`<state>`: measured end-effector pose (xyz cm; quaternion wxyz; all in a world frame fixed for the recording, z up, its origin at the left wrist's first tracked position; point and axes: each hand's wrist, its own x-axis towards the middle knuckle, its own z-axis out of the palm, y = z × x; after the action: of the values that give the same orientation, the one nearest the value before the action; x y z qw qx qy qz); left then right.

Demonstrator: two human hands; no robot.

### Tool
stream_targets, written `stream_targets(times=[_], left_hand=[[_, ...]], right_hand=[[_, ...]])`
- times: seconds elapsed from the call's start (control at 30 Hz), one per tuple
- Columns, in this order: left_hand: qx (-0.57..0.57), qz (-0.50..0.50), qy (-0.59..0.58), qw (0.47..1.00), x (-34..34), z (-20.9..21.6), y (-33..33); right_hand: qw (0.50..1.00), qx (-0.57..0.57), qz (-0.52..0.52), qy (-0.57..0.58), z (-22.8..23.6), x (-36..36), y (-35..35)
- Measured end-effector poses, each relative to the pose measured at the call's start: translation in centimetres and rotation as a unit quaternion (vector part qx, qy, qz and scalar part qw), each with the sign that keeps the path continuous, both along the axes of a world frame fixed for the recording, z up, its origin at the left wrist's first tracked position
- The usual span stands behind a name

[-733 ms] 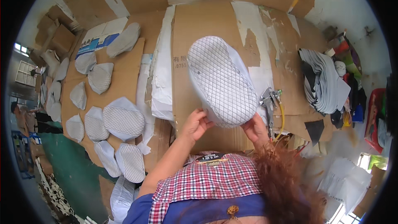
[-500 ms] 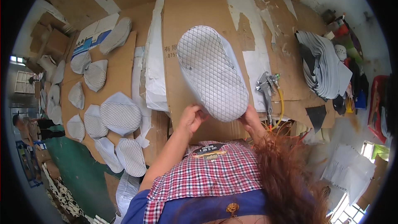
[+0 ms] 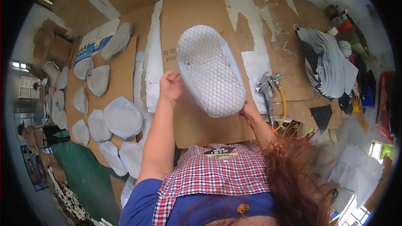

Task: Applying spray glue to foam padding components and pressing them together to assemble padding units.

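Note:
A pale grey-blue slipper (image 3: 211,73), its quilted sole facing up, is held over the brown cardboard worktop with its rounded tip pointing away from me. At its near right end, my right hand (image 3: 249,111) pinches the rim; some fingers are hidden beneath. My left hand (image 3: 171,86) is at the slipper's left side, fingers curled in against the edge and slightly blurred. A metal spray gun (image 3: 266,92) with a yellow hose lies on the cardboard to the right of the slipper.
Several similar quilted slippers (image 3: 122,118) lie on cardboard at the left. A stack of grey sheet pieces (image 3: 324,62) sits at the far right, with a black triangular scrap (image 3: 321,117) nearer me. Another person (image 3: 35,136) is at the far left.
My left hand has moved from the slipper's near end up along its left side. The slipper has shifted slightly left and away, while my right hand stays at its near right end.

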<state>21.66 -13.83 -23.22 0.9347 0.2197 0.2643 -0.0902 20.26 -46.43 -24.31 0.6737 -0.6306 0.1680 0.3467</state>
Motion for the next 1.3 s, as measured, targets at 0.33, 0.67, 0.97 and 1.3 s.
stream_targets(times=[0.33,0.67,0.97,1.3], left_hand=[[0.189,-0.001,0.022,0.982,12.5,1.6,-2.0],[0.403,0.050,-0.094,0.909,11.4,4.7,-6.3],[0.788,0.060,-0.111,0.602,7.7,7.0,-8.1],[0.859,-0.200,-0.290,0.372,-10.1,6.8,-13.3]], right_hand=[[0.984,-0.076,0.162,-0.023,-3.5,-1.2,1.4],[0.692,-0.504,0.093,-0.508,3.1,2.3,-7.8],[0.728,-0.532,0.140,-0.409,1.4,3.3,-8.6],[0.948,-0.023,0.054,-0.312,25.1,-10.7,-8.2]])
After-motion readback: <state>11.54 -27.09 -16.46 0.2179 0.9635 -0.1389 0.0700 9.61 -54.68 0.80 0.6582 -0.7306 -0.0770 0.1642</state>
